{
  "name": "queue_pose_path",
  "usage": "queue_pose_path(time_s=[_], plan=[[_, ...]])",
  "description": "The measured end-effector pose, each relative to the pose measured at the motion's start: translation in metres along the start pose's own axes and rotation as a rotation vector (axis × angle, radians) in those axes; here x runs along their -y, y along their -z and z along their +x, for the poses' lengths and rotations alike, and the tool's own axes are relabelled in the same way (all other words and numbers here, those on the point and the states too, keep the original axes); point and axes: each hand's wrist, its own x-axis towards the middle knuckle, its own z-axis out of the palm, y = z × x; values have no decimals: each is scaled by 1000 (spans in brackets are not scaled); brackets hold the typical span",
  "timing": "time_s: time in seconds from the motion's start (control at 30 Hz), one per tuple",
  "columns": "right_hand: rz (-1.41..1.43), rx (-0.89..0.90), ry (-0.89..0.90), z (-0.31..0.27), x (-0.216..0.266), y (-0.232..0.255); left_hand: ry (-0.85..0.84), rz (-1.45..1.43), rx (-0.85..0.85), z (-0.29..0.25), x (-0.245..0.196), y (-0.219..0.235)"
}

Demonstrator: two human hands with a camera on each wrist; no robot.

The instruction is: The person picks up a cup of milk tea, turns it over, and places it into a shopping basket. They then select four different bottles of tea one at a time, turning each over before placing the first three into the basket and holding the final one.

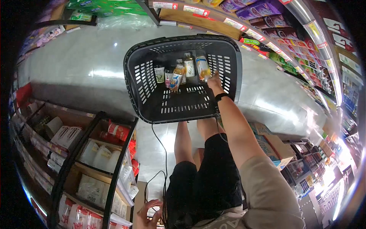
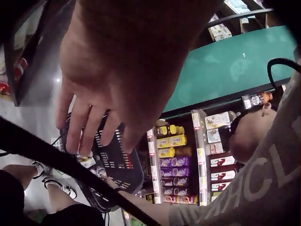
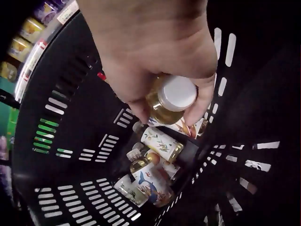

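Observation:
My right hand (image 1: 214, 81) reaches into a black plastic shopping basket (image 1: 183, 114) and grips a bottle (image 3: 176, 96) of yellowish drink near its white cap, fingers on either side of the neck. In the head view this bottle (image 1: 203, 65) is by the basket's right wall. Beside it are a dark-capped bottle with a white label (image 1: 189, 65), an amber bottle with a blue-and-white label (image 1: 176, 78) and a white-and-green cup (image 1: 159, 73). My left hand (image 2: 110, 84) hangs by my thigh with fingers extended and nothing in it.
Shelves of packaged snacks (image 1: 263, 13) run along the far right side. Store bins (image 1: 101, 152) with bottles and packets stand at the left. Cardboard boxes (image 1: 274, 147) are on the floor to my right. A thin black cable (image 1: 160, 143) hangs near my legs.

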Motion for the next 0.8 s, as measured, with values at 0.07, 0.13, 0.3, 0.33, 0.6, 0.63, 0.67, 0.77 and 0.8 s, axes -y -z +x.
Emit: queue_pose_path(time_s=[0.07,0.13,0.3,0.33,0.6,0.63,0.67,0.77,0.8], plan=[[-64,77,-29,5,-8,2,-19,-33,2,-7,-4,-1],[-173,137,-22,0,-14,6,-46,-48,8,-18,-8,-2],[268,158,41,-93,-13,77,-393,134,-69,-64,-21,9],[292,203,28,-115,-9,98,-397,68,-62,-74,-32,9],[27,94,740,-228,-39,238,-722,219,-153,-144,-49,51],[22,80,697,-258,-33,266,-756,208,-114,-149,-59,54],[199,121,554,-297,-23,299,-785,207,-70,-159,-71,58],[492,34,502,-354,-26,359,-880,339,-26,-187,-106,65],[568,-6,518,-378,-23,381,-901,371,-49,-200,-118,61]])
